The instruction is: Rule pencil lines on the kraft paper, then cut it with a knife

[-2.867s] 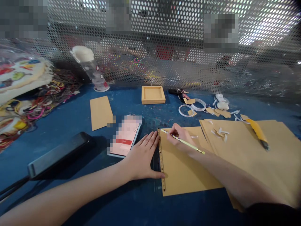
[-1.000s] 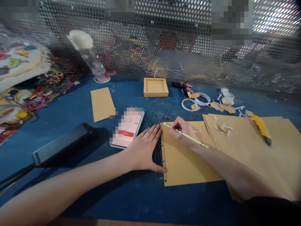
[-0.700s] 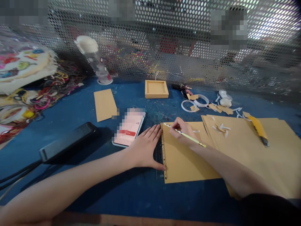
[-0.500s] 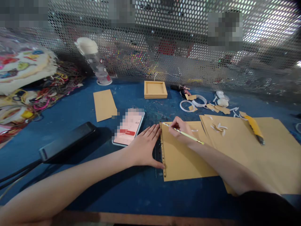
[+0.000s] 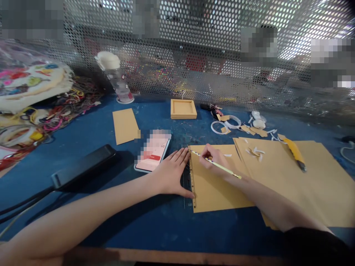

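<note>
My left hand (image 5: 172, 173) lies flat with fingers spread, its fingertips and thumb pressing a narrow clear ruler (image 5: 193, 188) along the left edge of a brown card sheet (image 5: 219, 194). In my right hand (image 5: 213, 157) is a slim pale-yellow patterned pencil (image 5: 226, 170). It is tilted, with its tip near the ruler's far end. A dark strip shows under the ruler, partly hidden by my left hand. Beside that hand sits a phone (image 5: 149, 157) with a lit screen, partly blurred out.
At right, larger brown sheets (image 5: 277, 184) carry a yellow utility knife (image 5: 295, 154) and scraps. Tape rings (image 5: 219, 128), keys (image 5: 215, 110) and a small wooden frame (image 5: 183, 109) stand behind. Leftward are a brown card (image 5: 126, 126), a black power strip (image 5: 84, 166), a bottle (image 5: 120, 83) and tangled threads (image 5: 59, 114).
The pencil tip has shifted slightly toward me along the ruler. My left hand stays in place. The phone's number went from 49 to 50, and the view has tilted a little.
</note>
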`<state>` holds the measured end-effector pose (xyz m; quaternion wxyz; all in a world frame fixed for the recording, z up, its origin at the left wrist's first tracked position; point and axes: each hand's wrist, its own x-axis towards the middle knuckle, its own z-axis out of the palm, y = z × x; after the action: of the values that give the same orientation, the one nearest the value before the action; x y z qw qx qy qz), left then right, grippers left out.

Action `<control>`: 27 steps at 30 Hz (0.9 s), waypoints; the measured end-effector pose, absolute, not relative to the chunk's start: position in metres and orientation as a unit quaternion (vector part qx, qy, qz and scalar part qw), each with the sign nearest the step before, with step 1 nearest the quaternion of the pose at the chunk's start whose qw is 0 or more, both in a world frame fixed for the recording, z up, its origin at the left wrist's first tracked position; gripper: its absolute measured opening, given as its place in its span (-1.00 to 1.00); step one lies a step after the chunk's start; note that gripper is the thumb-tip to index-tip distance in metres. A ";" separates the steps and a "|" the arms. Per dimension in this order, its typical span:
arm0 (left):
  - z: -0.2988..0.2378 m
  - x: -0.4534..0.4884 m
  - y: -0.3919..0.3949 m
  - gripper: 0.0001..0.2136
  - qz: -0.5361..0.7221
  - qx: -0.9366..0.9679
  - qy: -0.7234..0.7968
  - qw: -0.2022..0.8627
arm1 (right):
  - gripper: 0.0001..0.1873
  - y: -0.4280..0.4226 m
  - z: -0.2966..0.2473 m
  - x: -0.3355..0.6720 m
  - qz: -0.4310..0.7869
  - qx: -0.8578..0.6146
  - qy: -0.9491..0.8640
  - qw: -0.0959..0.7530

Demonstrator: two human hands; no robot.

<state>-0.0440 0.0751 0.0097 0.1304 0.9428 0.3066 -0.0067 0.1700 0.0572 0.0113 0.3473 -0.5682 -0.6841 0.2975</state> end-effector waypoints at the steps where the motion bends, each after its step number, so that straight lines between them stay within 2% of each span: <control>1: 0.010 -0.044 0.075 0.29 -0.009 0.942 0.307 0.132 | -0.88 0.051 0.012 0.171 0.299 -0.569 -0.685 0.342; 10: 0.010 -0.043 0.075 0.34 -0.020 0.940 0.312 0.134 | -0.96 -0.013 0.023 0.180 0.322 -0.535 -0.745 0.233; 18: 0.007 -0.044 0.076 0.31 -0.004 0.943 0.303 0.136 | -0.86 -0.047 0.029 0.184 0.309 -0.463 -0.805 0.207; 23: 0.006 -0.045 0.076 0.32 -0.019 0.941 0.310 0.132 | -0.86 -0.051 0.027 0.186 0.318 -0.464 -0.793 0.234; 27: 0.006 -0.045 0.077 0.32 -0.009 0.942 0.307 0.136 | -0.88 -0.053 0.021 0.195 0.364 -0.463 -0.727 0.354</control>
<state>-0.0450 0.0769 0.0056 0.1357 0.9418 0.3074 -0.0090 0.1950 -0.0525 0.0205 0.3539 -0.4631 -0.7268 0.3636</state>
